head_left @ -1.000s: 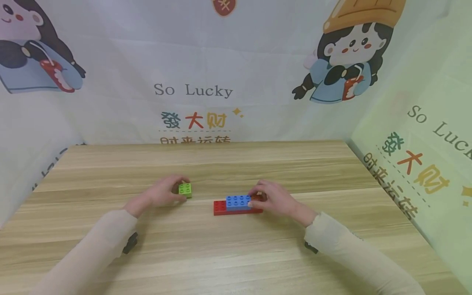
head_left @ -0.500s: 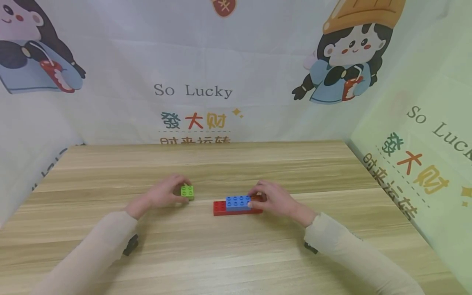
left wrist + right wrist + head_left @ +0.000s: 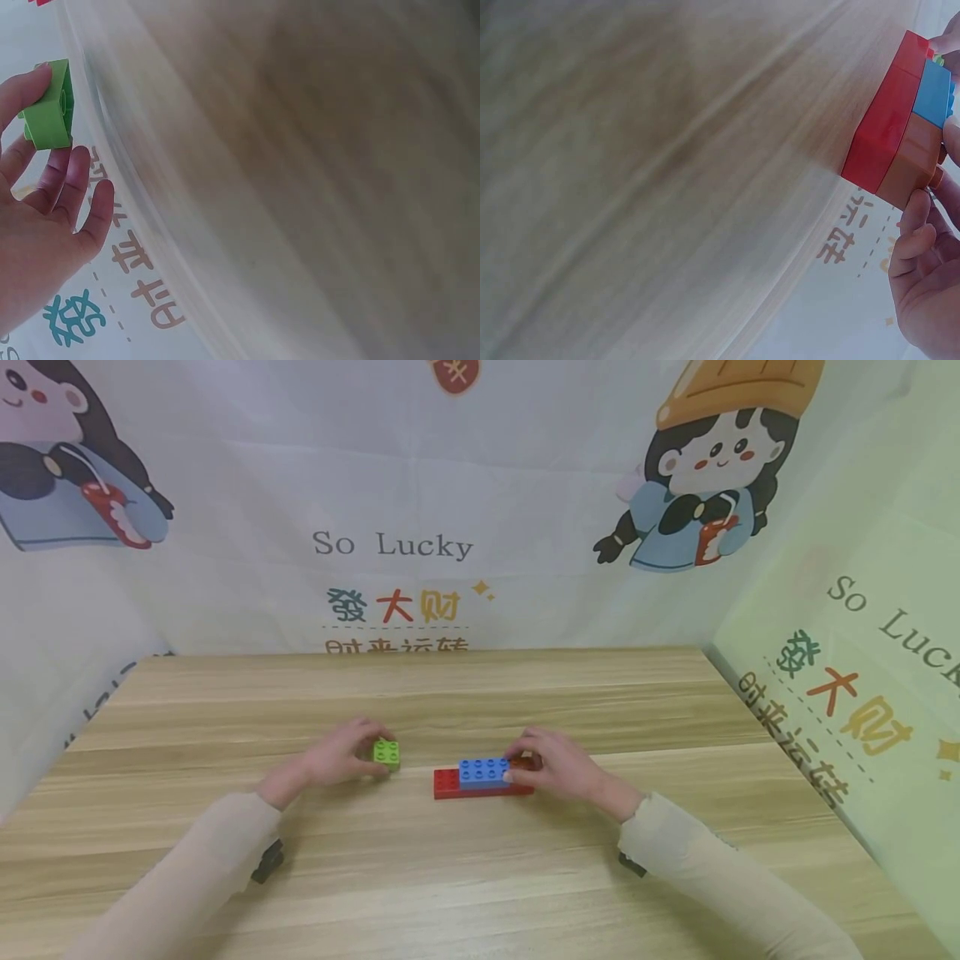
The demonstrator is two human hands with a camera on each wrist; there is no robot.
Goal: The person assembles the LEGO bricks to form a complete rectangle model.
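Note:
My left hand (image 3: 337, 753) pinches a lime-green toy building brick (image 3: 386, 754) with two rows of two studs. The left wrist view shows that brick's hollow underside, with the thumb on one side and fingertips on the other. To its right, my right hand (image 3: 558, 764) holds the right end of a low brick stack. A blue brick (image 3: 482, 771) sits on a red bottom layer (image 3: 446, 782), whose left studs are bare. Beside the blue one, an orange-brown brick (image 3: 915, 154) forms the stack's right end, mostly hidden by the fingers in the head view.
Both hands are over a wood-grain table (image 3: 480, 877). A white printed cloth (image 3: 525, 485) hangs behind its far edge and along the sides. Dark wrist devices show under both light sleeves (image 3: 202, 852).
My left hand has shifted slightly right and toward me with the green brick, narrowing the gap to the stack. The right hand and the stack have stayed in place.

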